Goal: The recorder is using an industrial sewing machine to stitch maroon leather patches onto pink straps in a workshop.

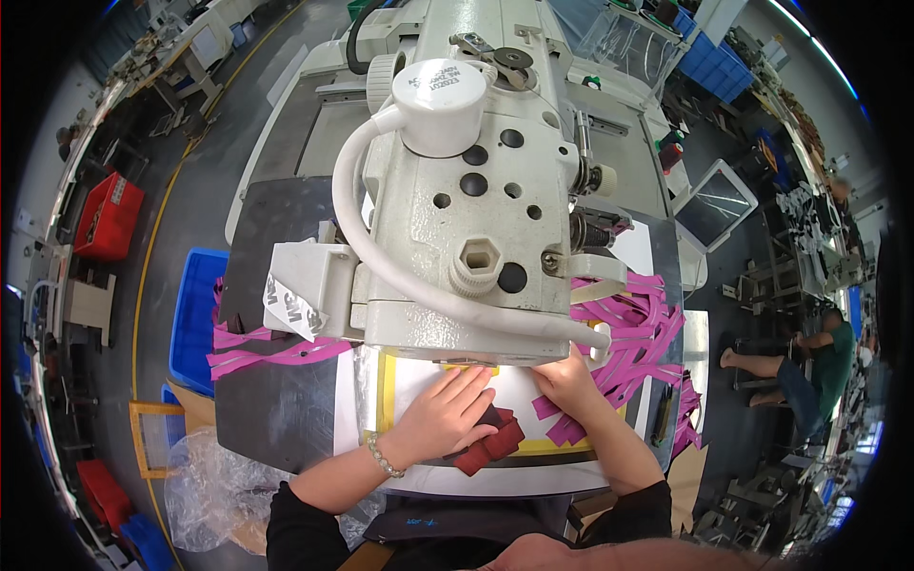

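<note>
A large white industrial sewing machine [447, 238] fills the middle, its head hiding the needle area. My left hand [440, 417] lies flat with fingers stretched out on the white work plate [409, 381], just below the machine head. Beside its thumb and palm rests a bundle of dark red fabric strips [493, 445]. My right hand [569, 383] is curled at the right under the machine's front edge. Its fingertips are partly hidden, and what they grip cannot be made out. Magenta zipper tapes [628, 333] heap beside that hand; some ends lie under its wrist.
More magenta zipper tapes [276, 354] stick out at the left of the machine. A blue bin [198, 319] and clear plastic wrapping [224, 485] are left of the table. A red crate [109, 217] stands farther left. Someone in a green top [833, 362] sits at the far right.
</note>
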A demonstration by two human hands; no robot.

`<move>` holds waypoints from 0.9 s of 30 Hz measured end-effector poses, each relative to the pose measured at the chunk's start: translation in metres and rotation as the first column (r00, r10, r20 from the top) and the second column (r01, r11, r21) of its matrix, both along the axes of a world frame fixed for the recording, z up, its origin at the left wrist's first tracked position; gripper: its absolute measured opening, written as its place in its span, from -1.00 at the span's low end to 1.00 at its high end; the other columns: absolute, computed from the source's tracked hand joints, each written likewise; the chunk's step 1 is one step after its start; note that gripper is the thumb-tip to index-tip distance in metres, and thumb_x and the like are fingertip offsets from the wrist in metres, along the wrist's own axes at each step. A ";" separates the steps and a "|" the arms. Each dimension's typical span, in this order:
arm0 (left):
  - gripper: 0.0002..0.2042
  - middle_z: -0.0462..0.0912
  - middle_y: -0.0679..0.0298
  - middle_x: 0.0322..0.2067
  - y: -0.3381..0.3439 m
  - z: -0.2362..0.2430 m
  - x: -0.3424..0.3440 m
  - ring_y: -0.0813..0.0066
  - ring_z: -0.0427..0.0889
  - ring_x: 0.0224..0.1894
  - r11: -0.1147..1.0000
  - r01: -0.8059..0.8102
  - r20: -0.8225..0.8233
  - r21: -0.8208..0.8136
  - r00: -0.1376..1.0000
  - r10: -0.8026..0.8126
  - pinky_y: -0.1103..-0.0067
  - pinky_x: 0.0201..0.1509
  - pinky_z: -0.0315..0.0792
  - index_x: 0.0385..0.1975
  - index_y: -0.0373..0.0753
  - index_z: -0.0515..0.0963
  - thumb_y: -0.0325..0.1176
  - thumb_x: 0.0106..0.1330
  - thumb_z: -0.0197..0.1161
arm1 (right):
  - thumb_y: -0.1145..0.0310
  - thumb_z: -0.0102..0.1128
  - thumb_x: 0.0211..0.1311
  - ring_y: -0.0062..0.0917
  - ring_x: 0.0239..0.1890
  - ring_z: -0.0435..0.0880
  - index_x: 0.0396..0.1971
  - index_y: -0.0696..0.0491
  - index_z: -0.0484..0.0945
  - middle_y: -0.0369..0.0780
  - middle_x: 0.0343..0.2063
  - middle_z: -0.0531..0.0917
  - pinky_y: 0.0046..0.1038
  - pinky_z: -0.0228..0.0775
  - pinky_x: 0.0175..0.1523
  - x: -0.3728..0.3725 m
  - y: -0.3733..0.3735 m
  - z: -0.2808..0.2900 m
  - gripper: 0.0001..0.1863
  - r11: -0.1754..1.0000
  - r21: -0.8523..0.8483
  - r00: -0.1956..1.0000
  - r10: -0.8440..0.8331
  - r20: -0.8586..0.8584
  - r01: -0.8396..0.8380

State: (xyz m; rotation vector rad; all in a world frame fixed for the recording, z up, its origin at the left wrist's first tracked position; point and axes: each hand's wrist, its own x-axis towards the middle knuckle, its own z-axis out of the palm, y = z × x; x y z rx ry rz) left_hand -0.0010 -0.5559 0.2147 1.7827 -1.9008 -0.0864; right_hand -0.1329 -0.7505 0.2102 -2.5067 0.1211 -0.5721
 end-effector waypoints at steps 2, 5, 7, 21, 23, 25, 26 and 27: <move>-0.53 0.51 0.00 0.01 0.001 0.000 0.000 0.14 0.49 0.08 1.000 -0.002 0.002 0.000 1.000 0.002 0.30 0.22 0.31 -0.15 -0.31 0.55 -0.04 0.08 0.32 | 0.65 0.16 -0.08 -0.27 0.00 0.59 -0.21 0.07 0.65 -0.17 -0.14 0.64 -0.26 0.42 0.08 0.000 0.000 0.000 -0.64 1.000 0.005 1.000 -0.005 -0.002 0.005; -0.53 0.51 0.01 0.01 0.001 0.000 0.001 0.14 0.49 0.08 1.000 -0.005 0.003 0.002 1.000 0.005 0.31 0.23 0.31 -0.15 -0.30 0.55 -0.04 0.08 0.33 | 0.66 0.16 -0.09 -0.27 -0.01 0.59 -0.22 0.06 0.65 -0.18 -0.15 0.64 -0.26 0.42 0.07 0.001 0.001 0.001 -0.64 1.000 -0.007 1.000 0.000 -0.002 0.000; -0.53 0.50 0.01 0.02 0.001 0.000 0.001 0.14 0.48 0.09 1.000 -0.003 0.001 0.003 1.000 0.003 0.31 0.23 0.31 -0.15 -0.30 0.55 -0.04 0.08 0.33 | 0.66 0.16 -0.09 -0.26 -0.02 0.60 -0.22 0.06 0.65 -0.18 -0.17 0.64 -0.27 0.43 0.05 0.001 0.000 0.001 -0.64 1.000 -0.020 1.000 -0.003 0.005 0.004; -0.53 0.50 0.02 0.01 0.000 0.000 0.001 0.17 0.47 0.11 1.000 -0.006 -0.005 0.023 1.000 0.006 0.31 0.23 0.31 -0.15 -0.31 0.54 -0.06 0.07 0.34 | 0.65 0.16 -0.09 -0.25 -0.03 0.60 -0.22 0.08 0.66 -0.17 -0.17 0.64 -0.26 0.43 0.05 0.002 0.001 0.002 -0.65 1.000 -0.013 1.000 -0.010 0.018 0.010; -0.53 0.51 0.01 0.01 0.000 0.000 0.001 0.16 0.47 0.11 1.000 -0.003 -0.007 0.020 1.000 0.003 0.31 0.22 0.31 -0.15 -0.31 0.54 -0.06 0.07 0.34 | 0.66 0.16 -0.09 -0.26 -0.02 0.60 -0.22 0.08 0.66 -0.17 -0.17 0.65 -0.26 0.43 0.06 0.001 0.001 0.001 -0.65 1.000 -0.012 1.000 -0.016 0.007 0.016; -0.52 0.51 0.01 0.00 0.000 0.000 0.001 0.16 0.47 0.11 1.000 -0.002 -0.008 0.021 1.000 0.002 0.31 0.22 0.31 -0.15 -0.31 0.54 -0.06 0.06 0.34 | 0.66 0.16 -0.09 -0.27 0.00 0.59 -0.22 0.08 0.65 -0.17 -0.15 0.65 -0.27 0.42 0.09 0.001 0.001 0.002 -0.65 1.000 0.001 1.000 -0.004 -0.009 0.004; -0.52 0.51 0.01 0.00 0.000 0.001 0.001 0.15 0.47 0.10 1.000 0.000 -0.010 0.020 1.000 0.000 0.31 0.22 0.31 -0.15 -0.31 0.54 -0.06 0.06 0.34 | 0.66 0.16 -0.09 -0.27 0.00 0.59 -0.22 0.08 0.65 -0.17 -0.15 0.65 -0.27 0.42 0.09 0.001 0.001 0.001 -0.65 1.000 0.002 1.000 -0.006 -0.009 0.006; -0.52 0.51 0.00 0.00 0.000 0.001 0.001 0.15 0.47 0.10 1.000 0.003 -0.012 0.019 1.000 -0.003 0.31 0.22 0.32 -0.15 -0.32 0.54 -0.06 0.06 0.34 | 0.66 0.15 -0.09 -0.28 0.01 0.59 -0.22 0.09 0.65 -0.17 -0.14 0.65 -0.27 0.42 0.09 0.001 0.001 0.001 -0.65 1.000 0.016 1.000 -0.001 -0.011 0.001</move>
